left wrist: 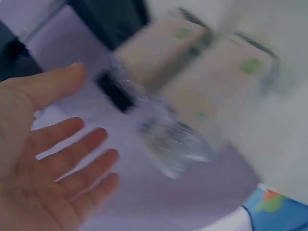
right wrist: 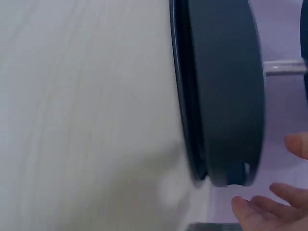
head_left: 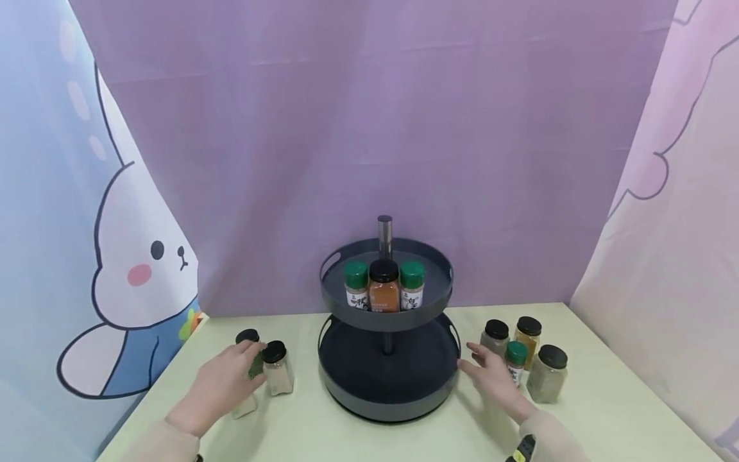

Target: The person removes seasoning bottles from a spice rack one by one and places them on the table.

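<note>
My left hand (head_left: 226,377) is above the spice jars on the left, its fingers spread and holding nothing in the left wrist view. Beside it stands a black-lidded jar of pale powder (head_left: 278,370). Behind the hand is a black-lidded jar of green herbs (head_left: 248,336), partly covered. Below the palm, the bottom of another jar (head_left: 245,407) shows. My right hand (head_left: 495,380), fingers loosely extended, is close to the right rim of the two-tier black turntable rack (head_left: 389,410); whether it touches the rim I cannot tell. It holds nothing.
On the upper tier stand two green-capped shakers (head_left: 356,282) around a black-lidded jar of orange powder (head_left: 383,292). Several jars, including a grey-green one (head_left: 547,375) and a green-capped shaker (head_left: 516,359), stand right of the rack. A purple curtain (head_left: 392,128) hangs behind the table.
</note>
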The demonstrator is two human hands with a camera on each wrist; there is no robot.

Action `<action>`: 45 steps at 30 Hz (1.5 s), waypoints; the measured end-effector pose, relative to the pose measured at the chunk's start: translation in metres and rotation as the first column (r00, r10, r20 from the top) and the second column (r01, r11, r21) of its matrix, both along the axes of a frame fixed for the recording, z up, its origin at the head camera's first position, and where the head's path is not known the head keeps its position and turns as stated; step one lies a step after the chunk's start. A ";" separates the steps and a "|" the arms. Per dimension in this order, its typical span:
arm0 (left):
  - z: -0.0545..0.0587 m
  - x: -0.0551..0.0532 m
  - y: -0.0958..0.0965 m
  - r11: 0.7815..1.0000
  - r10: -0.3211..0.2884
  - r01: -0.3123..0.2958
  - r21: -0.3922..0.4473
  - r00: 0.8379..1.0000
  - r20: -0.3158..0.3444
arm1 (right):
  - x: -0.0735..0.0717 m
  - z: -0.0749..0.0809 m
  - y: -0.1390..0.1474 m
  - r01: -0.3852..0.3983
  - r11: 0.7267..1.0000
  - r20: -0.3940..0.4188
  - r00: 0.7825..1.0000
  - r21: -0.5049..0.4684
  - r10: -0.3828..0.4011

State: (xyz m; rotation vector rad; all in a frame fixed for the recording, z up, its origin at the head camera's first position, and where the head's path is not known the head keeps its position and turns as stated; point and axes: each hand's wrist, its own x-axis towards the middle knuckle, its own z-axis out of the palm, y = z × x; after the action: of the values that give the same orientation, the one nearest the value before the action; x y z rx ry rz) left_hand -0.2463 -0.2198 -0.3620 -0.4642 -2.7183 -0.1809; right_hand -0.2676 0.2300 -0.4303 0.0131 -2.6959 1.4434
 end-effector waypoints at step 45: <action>0.054 -0.087 0.097 0.301 -0.462 -0.175 0.938 0.833 0.304 | 0.051 0.062 -0.018 -0.200 0.975 -0.161 0.964 0.095 0.213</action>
State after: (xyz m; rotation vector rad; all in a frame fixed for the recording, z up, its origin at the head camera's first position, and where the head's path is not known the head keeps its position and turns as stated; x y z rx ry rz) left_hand -0.3328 -0.1227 -0.3084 -0.2863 -2.3435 -2.1647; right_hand -0.2170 0.2123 -0.3685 0.4154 -2.6720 1.3155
